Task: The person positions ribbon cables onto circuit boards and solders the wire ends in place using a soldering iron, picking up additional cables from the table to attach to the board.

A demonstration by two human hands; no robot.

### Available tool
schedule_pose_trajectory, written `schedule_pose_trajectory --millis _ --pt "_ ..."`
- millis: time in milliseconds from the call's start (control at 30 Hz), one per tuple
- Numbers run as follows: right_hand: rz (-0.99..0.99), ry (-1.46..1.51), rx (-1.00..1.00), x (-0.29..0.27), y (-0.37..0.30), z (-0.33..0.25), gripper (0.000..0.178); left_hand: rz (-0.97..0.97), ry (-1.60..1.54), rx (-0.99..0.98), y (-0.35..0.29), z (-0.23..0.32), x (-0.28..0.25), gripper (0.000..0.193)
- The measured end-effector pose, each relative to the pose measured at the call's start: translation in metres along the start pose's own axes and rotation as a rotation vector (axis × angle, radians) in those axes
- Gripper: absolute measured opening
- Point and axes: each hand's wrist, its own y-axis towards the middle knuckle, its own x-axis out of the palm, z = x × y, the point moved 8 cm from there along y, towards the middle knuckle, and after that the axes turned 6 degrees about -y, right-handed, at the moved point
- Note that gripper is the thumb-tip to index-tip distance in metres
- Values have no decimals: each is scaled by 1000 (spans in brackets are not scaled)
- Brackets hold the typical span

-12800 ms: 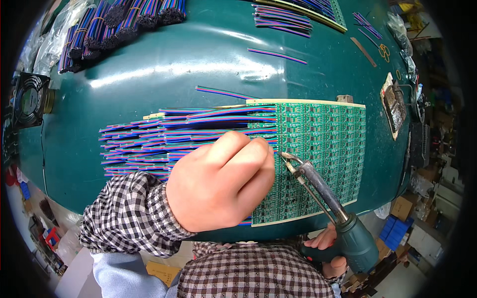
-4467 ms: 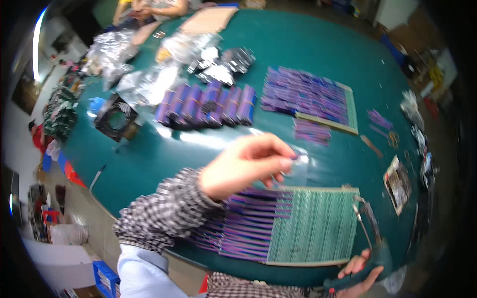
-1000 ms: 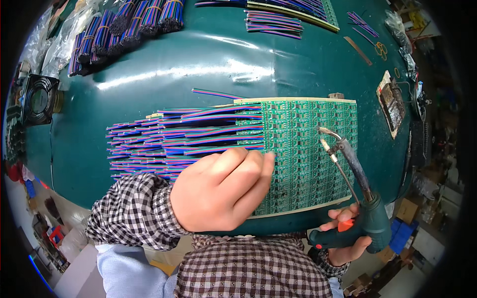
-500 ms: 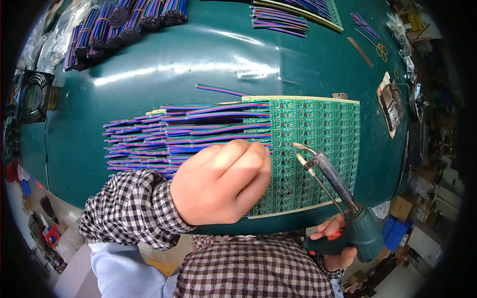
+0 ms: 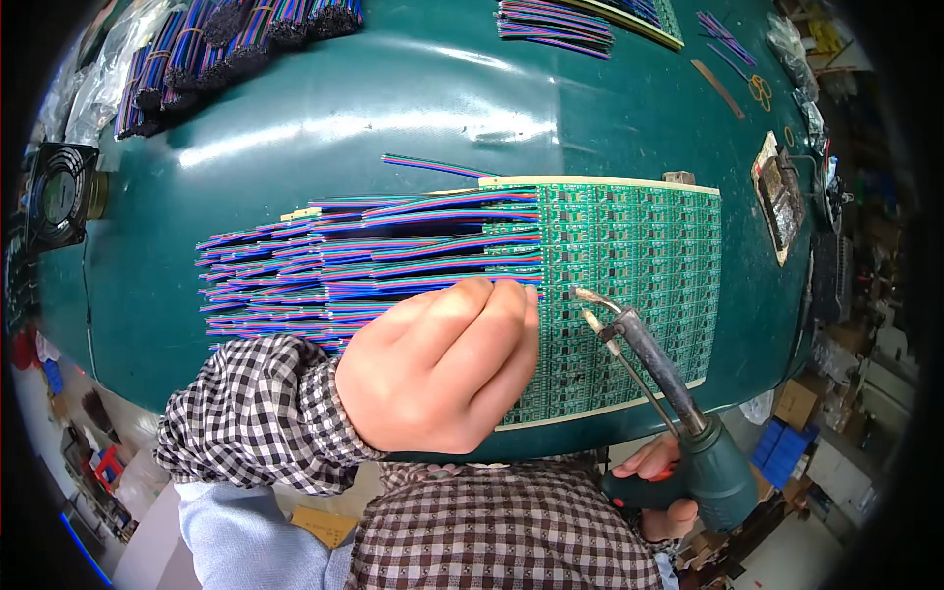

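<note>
My left hand (image 5: 438,364) is closed in a pinch over the left part of a green circuit board panel (image 5: 629,285). Multicoloured ribbon wires (image 5: 413,258) run under it, and one wire's end shows by the fingers; the fingertips themselves are hidden. Around the pistol grip of a dark green soldering gun (image 5: 718,467) wraps my right hand (image 5: 661,482). Its bent tip (image 5: 590,294) and the thin feed tube beside it point at the board, just right of my left fingers. Rows of wires lie along the board's left edge, stretching leftward.
Bundled wires (image 5: 211,49) lie at the far left, near a black fan (image 5: 65,197). Loose wires (image 5: 554,28) and another panel (image 5: 669,20) sit at the back. A soldering stand plate (image 5: 779,202) and rubber bands (image 5: 759,91) are on the right.
The view has shifted slightly, so the board and far items appear a little higher. The iron's tip sits slightly closer to my left fingers. Both hands keep their grips.
</note>
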Motion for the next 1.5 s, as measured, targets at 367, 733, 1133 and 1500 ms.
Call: schedule_pose_trajectory --millis 367,733,1133,1500 --pt "69 78 -6 -2 -4 5 88 0 -13 32 -3 -1 -1 30" --pt "41 59 -13 5 -2 2 86 -10 -41 -10 -4 -1 -3 29" --pt "8 -33 36 2 -4 7 87 -33 -89 -32 -2 -4 -3 32" --pt "-9 -61 67 5 0 9 73 -55 -94 -54 0 -4 -1 32"
